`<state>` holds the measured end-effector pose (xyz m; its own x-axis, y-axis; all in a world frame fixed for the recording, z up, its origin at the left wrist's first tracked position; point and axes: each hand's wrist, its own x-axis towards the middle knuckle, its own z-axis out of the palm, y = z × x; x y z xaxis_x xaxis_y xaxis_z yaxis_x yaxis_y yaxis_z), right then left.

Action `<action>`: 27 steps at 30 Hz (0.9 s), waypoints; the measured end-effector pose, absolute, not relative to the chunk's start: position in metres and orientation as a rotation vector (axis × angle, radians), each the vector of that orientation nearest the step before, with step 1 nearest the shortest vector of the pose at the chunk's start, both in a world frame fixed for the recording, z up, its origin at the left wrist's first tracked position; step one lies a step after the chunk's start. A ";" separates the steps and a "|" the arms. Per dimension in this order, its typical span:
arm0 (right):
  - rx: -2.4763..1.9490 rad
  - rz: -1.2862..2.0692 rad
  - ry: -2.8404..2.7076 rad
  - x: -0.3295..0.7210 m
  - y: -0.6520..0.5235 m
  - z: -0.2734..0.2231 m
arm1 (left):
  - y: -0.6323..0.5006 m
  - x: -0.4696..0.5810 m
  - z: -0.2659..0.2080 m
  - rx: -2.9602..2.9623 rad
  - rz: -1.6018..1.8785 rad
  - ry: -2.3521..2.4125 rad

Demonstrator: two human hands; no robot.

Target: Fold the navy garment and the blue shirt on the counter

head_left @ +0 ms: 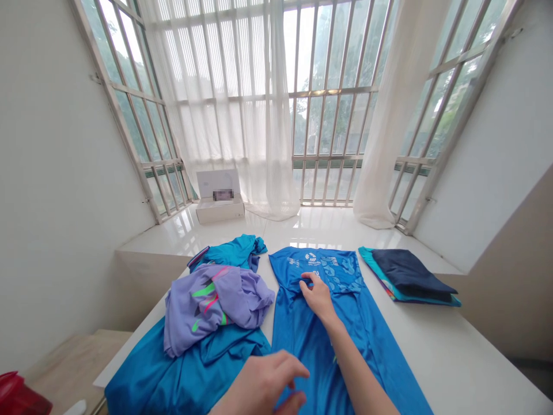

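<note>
1. In the middle of the desk (488,357), a blue shirt (311,334) lies lengthwise, its far end a squarish, doubled-looking part with white print and a paler pattern, its near end running out under the arms.
2. Over the far half of the shirt is the person's right hand (318,297), at the near edge of the printed part. Its thumb and forefinger are bent close together; whether they pinch any cloth cannot be told.
3. Nearer and to the left is the left hand (270,380), slightly blurred, fingers half curled and the thumb well apart from them. The shirt lies just to its right and beyond it.
4. On the left side, a crumpled lavender garment (207,305) rests on a teal-blue garment (173,369), beside the left hand; a bunched turquoise garment (228,252) lies at the far left.
5. At the far right, well apart from both hands, a navy folded piece (410,271) sits on a turquoise folded piece (449,301).
</note>
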<state>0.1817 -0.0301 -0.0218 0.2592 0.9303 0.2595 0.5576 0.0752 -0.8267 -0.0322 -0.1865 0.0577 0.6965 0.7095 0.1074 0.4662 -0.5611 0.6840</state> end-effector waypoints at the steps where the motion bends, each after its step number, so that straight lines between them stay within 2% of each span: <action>1: -1.605 0.502 -1.422 0.183 -0.030 -0.021 | -0.169 -0.029 0.068 2.355 0.546 0.965; 6: -1.660 0.474 -1.465 0.188 -0.034 -0.019 | -0.068 -0.002 0.093 2.693 0.444 1.209; 9: -1.714 0.455 -1.483 0.188 -0.037 -0.018 | -0.008 0.017 0.086 2.765 0.255 1.362; 14: -1.811 0.432 -1.497 0.189 -0.039 -0.018 | 0.064 0.051 0.066 2.737 0.139 1.389; 19: -1.884 0.438 -1.486 0.189 -0.037 -0.019 | 0.106 0.077 0.038 2.679 0.040 1.403; 27: -1.927 0.466 -1.489 0.188 -0.039 -0.013 | 0.114 0.084 0.009 2.663 0.137 1.454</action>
